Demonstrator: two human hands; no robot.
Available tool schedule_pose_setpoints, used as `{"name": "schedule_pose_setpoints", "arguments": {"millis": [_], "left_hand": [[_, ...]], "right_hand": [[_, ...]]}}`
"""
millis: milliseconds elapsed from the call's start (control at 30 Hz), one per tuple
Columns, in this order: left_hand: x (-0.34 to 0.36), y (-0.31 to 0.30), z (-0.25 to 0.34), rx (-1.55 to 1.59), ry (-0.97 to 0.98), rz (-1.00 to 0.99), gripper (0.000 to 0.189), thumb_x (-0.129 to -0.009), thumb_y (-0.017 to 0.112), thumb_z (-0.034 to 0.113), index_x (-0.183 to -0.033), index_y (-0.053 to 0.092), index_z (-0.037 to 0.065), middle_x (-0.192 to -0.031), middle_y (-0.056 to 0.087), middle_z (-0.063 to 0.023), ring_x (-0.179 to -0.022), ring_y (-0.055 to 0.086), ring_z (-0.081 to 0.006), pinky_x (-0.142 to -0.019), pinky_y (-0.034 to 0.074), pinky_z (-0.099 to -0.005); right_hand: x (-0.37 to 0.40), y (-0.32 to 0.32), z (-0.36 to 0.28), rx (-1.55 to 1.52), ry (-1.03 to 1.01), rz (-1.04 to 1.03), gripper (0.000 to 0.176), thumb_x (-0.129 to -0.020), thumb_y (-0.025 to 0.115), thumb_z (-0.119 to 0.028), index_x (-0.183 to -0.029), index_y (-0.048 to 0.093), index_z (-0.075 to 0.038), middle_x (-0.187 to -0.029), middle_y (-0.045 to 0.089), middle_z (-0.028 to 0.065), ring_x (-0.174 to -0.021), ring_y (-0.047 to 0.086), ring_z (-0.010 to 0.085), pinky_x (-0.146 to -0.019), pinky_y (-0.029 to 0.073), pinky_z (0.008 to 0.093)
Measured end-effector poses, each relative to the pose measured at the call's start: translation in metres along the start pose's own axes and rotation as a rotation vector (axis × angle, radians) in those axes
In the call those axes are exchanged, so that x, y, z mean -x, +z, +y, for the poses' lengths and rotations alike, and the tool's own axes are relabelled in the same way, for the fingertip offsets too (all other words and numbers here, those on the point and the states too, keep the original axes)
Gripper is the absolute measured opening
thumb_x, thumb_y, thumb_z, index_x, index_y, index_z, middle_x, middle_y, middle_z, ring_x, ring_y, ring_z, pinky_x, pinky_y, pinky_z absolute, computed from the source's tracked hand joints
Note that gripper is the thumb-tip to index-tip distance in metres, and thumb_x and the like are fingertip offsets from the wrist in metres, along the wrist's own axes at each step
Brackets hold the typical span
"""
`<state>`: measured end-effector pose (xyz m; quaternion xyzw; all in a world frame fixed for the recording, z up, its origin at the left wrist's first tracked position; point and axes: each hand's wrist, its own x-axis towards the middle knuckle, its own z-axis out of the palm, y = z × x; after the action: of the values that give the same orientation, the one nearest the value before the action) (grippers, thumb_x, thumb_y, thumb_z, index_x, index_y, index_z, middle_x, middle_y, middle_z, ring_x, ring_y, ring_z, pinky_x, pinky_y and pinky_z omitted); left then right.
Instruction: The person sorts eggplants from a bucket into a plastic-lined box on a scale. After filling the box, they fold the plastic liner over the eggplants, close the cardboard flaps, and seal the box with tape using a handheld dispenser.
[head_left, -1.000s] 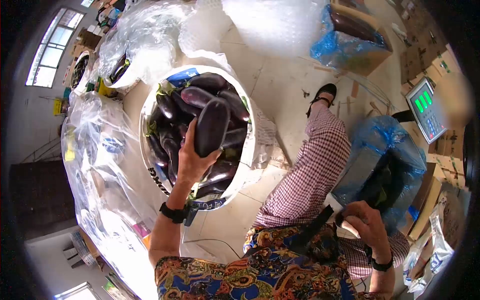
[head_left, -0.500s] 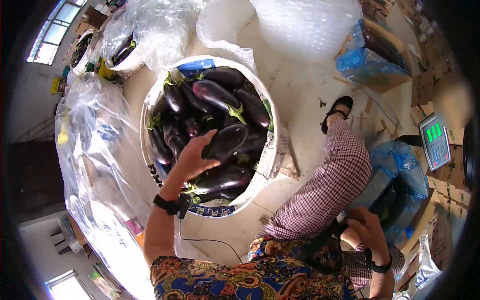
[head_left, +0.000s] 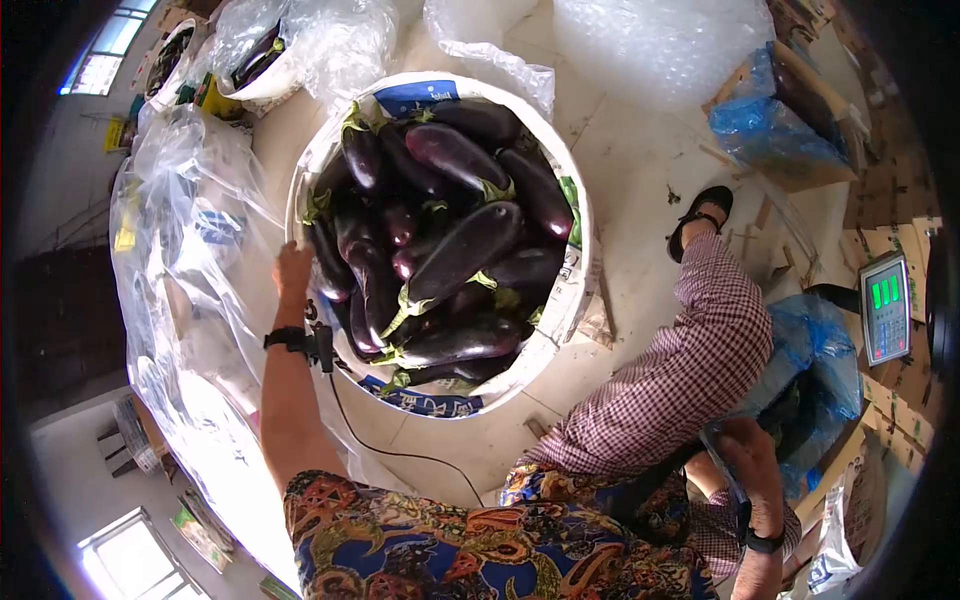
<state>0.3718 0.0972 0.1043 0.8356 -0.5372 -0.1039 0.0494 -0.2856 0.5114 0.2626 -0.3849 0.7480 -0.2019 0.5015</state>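
A round white-walled basket [head_left: 577, 290] full of glossy dark eggplants stands on the floor in front of me. My left hand [head_left: 293, 272] is at its left rim, fingers curled and seemingly gripping the edge. One large eggplant [head_left: 465, 250] lies slantwise on top of the others, its green stem pointing down and left. Low on the right, my right hand [head_left: 748, 447] hangs beside my knee, close to a blue plastic bag [head_left: 820, 340]. A dark strip runs along that hand, and its fingers are mostly hidden.
A digital scale display [head_left: 886, 308] with green digits stands at the right among cardboard. An open box [head_left: 800, 165] with blue plastic is at the upper right. Clear plastic sheeting [head_left: 200, 300] covers the left side. Bubble wrap [head_left: 660, 45] lies at the back. A cable runs from my left wrist.
My left hand has let go of the large eggplant, which now lies on the pile, and has moved left to the basket's rim. The right hand has shifted slightly, its fingers less visible.
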Motion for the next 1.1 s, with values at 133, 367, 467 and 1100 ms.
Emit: {"name": "schedule_pose_setpoints", "arguments": {"millis": [133,367,467,1100], "left_hand": [[0.031,0.044,-0.007,-0.046,-0.093,-0.015,0.068,-0.072,0.069,0.048,-0.123,0.06,0.004,-0.117,0.063,-0.0228,-0.117,0.056,-0.0379,-0.101,0.042,-0.0439],[0.065,0.005,0.022,0.603,-0.156,-0.111,0.058,-0.073,0.075,0.04,-0.112,0.062,-0.002,-0.103,0.067,-0.0166,-0.094,0.065,-0.031,-0.082,0.052,-0.042],[0.061,-0.015,0.012,1.234,-0.105,-0.345,0.047,-0.079,0.071,0.033,-0.113,0.061,0.003,-0.105,0.067,-0.0115,-0.095,0.065,-0.0256,-0.083,0.053,-0.041],[0.212,-0.078,0.178,1.909,0.127,-1.075,0.079,-0.077,0.073,0.035,-0.136,0.039,-0.004,-0.123,0.058,-0.0232,-0.112,0.059,-0.0377,-0.102,0.046,-0.0489]], "right_hand": [[-0.001,0.006,0.013,0.046,-0.031,-0.007,0.023,-0.083,0.062,-0.015,-0.099,0.062,0.001,-0.097,0.064,0.0183,-0.087,0.064,0.0354,-0.076,0.05,0.0419],[0.01,0.014,0.008,-0.105,-0.013,0.038,0.03,-0.081,0.065,-0.02,-0.099,0.062,0.003,-0.1,0.065,0.0209,-0.087,0.065,0.0361,-0.077,0.05,0.0409],[0.011,0.005,0.01,0.192,-0.226,-0.032,0.029,-0.083,0.062,-0.019,-0.101,0.063,0.003,-0.096,0.066,0.021,-0.087,0.065,0.0341,-0.077,0.05,0.0406],[0.023,0.021,-0.004,0.009,-0.153,0.007,0.029,-0.091,0.06,-0.019,-0.11,0.059,0.003,-0.095,0.068,0.0204,-0.086,0.069,0.0292,-0.076,0.052,0.0392]]}}
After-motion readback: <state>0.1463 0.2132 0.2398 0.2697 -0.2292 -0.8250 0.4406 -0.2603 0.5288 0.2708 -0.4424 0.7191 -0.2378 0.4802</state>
